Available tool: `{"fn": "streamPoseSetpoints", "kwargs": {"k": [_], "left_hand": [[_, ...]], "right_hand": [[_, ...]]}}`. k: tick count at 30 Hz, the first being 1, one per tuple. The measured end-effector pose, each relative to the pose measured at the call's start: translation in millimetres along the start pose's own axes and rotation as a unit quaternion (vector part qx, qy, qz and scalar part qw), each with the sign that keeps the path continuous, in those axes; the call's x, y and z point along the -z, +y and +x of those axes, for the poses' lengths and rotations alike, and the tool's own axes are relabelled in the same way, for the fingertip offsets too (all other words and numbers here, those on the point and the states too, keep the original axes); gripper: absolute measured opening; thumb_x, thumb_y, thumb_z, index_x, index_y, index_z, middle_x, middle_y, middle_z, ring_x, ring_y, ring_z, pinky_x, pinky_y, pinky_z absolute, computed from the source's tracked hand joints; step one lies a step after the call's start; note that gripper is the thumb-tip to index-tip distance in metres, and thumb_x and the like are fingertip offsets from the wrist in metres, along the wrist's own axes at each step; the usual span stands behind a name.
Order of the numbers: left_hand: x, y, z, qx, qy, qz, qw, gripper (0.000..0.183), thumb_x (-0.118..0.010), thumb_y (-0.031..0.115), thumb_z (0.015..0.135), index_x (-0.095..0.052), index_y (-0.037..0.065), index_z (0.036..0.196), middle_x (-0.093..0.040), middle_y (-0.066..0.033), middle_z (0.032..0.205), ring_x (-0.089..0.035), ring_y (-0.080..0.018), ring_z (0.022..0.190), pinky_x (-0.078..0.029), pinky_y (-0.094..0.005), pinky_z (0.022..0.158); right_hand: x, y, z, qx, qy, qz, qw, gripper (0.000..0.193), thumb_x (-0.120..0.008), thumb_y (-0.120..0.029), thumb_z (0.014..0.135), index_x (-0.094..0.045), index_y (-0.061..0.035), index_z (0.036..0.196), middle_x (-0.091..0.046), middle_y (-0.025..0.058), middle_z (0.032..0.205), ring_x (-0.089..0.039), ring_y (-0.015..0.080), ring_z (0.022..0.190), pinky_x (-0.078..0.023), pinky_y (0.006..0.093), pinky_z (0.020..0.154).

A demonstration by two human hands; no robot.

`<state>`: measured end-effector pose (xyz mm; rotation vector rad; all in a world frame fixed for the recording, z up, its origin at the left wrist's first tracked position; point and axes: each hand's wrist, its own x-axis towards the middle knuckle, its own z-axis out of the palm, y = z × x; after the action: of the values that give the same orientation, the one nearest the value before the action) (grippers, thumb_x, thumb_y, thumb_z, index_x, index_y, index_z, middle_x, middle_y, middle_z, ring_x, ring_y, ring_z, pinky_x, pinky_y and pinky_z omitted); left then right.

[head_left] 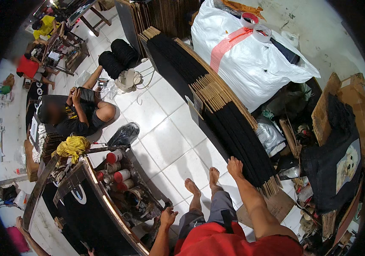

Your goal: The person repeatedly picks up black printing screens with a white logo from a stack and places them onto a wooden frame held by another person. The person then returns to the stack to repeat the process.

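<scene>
My right hand (235, 167) is at the near edge of a long row of upright thin boards (238, 130) draped in black cloth, with bare brown board ends showing. Its fingers curl over the foremost black-covered board; how far they wrap round it is partly hidden. My left hand (168, 216) hangs low beside a wooden printing bench (107, 200), fingers loosely bent and apart, nothing in them. On the bench's lower shelf stand several cans (122, 175) with red and white sides, smeared with ink. My bare feet (193, 186) are on the white tiles.
A large white sack (242, 55) with tape rolls on it leans behind the row. Cardboard and scraps (304, 183) are heaped at right. Left, a person in black (80, 115) sits on the floor near black rolls (118, 59). Another person's arm (26, 232) reaches over the bench.
</scene>
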<state>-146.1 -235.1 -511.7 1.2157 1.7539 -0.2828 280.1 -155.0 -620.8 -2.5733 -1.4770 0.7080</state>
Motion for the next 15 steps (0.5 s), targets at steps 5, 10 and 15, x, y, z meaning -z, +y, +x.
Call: {"fn": "streamPoseSetpoints", "kwargs": {"k": [5,10,15], "left_hand": [[3,-14,-6,0.007,0.012,-0.017,1.000,0.049,-0.071,0.030,0.074,-0.058,0.000,0.111,-0.066,-0.0181,0.095,-0.064,-0.0285,0.091,-0.048,-0.0367,0.079],[-2,-22,-5,0.025,0.012,-0.047,0.998,0.048,-0.071,0.028,0.074,-0.058,-0.001,0.110,-0.066,-0.0177,0.094,-0.064,-0.0282,0.090,-0.048,-0.0368,0.079],[-1,-16,-2,0.026,0.008,-0.065,0.997,0.047,-0.071,0.026,0.075,-0.058,-0.002,0.110,-0.066,-0.0177,0.094,-0.064,-0.0277,0.090,-0.048,-0.0360,0.079]], "right_hand": [[4,-2,19,-0.026,0.006,-0.017,1.000,0.020,-0.051,-0.018,0.087,-0.058,0.0001,0.089,-0.063,0.0209,0.087,-0.061,0.0387,0.081,-0.047,0.0486,0.074],[5,1,23,-0.062,-0.008,-0.012,0.998,0.021,-0.049,-0.020,0.088,-0.058,-0.0004,0.093,-0.063,0.0202,0.092,-0.061,0.0385,0.085,-0.046,0.0495,0.077],[7,-1,26,-0.073,-0.007,-0.012,0.997,0.023,-0.049,-0.021,0.089,-0.058,-0.0005,0.092,-0.063,0.0200,0.093,-0.060,0.0383,0.087,-0.046,0.0496,0.078]]}}
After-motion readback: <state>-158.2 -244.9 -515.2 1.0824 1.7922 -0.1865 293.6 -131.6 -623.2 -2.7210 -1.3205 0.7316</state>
